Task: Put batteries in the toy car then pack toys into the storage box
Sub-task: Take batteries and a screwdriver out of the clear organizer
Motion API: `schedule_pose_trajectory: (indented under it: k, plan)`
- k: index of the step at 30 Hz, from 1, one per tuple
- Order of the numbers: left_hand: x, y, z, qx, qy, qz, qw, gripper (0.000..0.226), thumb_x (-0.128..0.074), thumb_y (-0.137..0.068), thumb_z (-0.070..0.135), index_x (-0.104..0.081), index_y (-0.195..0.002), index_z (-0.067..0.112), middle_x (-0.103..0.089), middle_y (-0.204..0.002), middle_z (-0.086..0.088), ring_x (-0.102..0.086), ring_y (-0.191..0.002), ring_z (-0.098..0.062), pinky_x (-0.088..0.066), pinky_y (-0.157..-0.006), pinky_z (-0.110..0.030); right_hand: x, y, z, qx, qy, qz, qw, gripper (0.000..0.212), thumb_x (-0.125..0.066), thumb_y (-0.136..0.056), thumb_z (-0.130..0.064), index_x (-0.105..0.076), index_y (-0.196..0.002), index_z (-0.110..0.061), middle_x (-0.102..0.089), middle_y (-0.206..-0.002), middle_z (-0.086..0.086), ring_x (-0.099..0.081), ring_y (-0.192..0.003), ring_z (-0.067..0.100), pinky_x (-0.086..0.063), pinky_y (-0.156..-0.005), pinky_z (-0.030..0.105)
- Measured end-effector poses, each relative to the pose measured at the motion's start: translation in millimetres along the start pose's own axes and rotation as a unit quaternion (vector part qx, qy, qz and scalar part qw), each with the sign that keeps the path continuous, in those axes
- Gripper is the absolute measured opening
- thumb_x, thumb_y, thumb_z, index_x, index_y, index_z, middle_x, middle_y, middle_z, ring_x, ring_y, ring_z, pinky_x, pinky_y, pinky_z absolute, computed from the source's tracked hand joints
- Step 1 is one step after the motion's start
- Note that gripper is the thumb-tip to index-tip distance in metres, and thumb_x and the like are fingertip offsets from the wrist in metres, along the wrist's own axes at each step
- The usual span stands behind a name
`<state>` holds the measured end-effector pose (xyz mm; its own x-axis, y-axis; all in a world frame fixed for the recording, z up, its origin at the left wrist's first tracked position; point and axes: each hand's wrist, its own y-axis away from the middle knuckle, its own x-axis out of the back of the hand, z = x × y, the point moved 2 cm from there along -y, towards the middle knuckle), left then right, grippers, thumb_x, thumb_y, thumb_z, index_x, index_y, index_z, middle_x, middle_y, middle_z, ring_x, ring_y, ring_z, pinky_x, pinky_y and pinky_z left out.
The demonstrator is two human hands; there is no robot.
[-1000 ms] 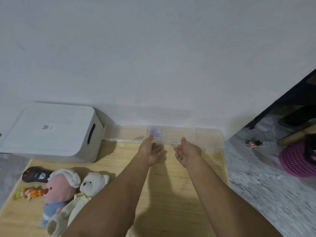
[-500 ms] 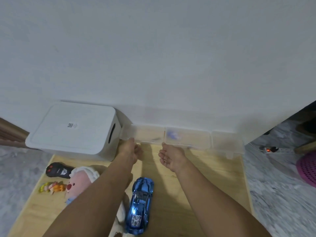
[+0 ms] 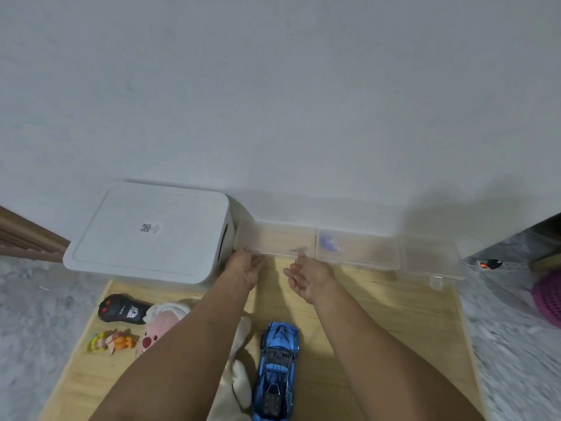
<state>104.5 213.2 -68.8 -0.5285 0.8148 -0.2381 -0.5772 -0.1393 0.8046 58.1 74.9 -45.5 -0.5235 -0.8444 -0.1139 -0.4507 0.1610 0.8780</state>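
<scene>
Clear organiser (image 3: 358, 249); bluish item (image 3: 327, 242) inside

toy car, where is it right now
In the head view the blue toy car lies on the wooden board, low and centre between the person's two forearms, with a white plush toy right beside it on its left.
</scene>
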Motion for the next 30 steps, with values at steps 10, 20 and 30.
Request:
schedule_pose_trajectory:
  k: [10,20,30]
  plan:
    - [-3.5,27.9,7.0,0.003,0.035,-0.013,0.999,0.022,-0.039,-0.098,0.003,-0.058,-0.087,0.006,-0.055,-0.076,-0.01,-0.052,-0.065,-0.02,-0.048,-0.058,-0.028,-4.7,6.4,-6.1,0.025,-0.016,0.02,0.999,0.02,-0.059,-0.095,-0.017,-0.062,-0.111,-0.007,-0.069,-0.091,0.007,-0.071,-0.073,0.019,-0.056,-0.061,0.028]
    - [19.5,62.9,-24.1,-0.357,-0.699,-0.021,0.619,0.077,-0.054,-0.084,0.013,-0.016,-0.15,0.011,-0.006,-0.16,-0.008,-0.011,-0.146,-0.027,-0.032,-0.111,-0.046,-14.1,7.4,-16.0,0.254,0.088,0.042,0.962,0.019,-0.06,-0.089,-0.001,-0.067,-0.078,-0.015,-0.064,-0.077,0.002,-0.063,-0.073,0.018,-0.057,-0.066,0.031]
    - [26.8,55.0,-14.0,-0.274,-0.804,-0.065,0.524,0.086,-0.046,-0.09,0.014,0.012,-0.153,0.014,0.021,-0.16,-0.001,0.019,-0.147,-0.018,0.009,-0.117,-0.047,-16.8,-5.7,-29.3,0.428,0.49,0.066,0.757,0.032,-0.049,-0.097,-0.02,-0.071,-0.079,-0.006,-0.07,-0.084,0.015,-0.063,-0.087,0.03,-0.046,-0.08,0.032]
